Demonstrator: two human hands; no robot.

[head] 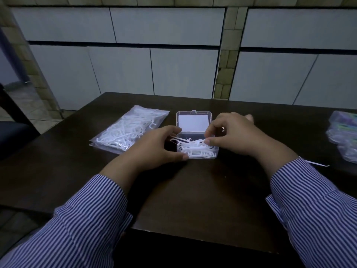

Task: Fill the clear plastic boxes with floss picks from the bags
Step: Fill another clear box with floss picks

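Note:
A clear plastic box (212,153) stands open in the middle of the dark table, its lid (193,122) laid back with a white label inside. White floss picks (195,147) lie heaped in its tray. My left hand (154,149) curls round the box's left side, thumb against its front corner, fingers touching a pick that sticks out. My right hand (233,136) is over the box's right side and pinches picks between thumb and fingers. A clear bag of floss picks (127,130) lies flat to the left of the box.
A stack of clear boxes with coloured contents (343,138) sits at the table's right edge. One loose floss pick (316,163) lies by my right sleeve. The table's near edge (193,235) is close to me; a tiled wall stands behind.

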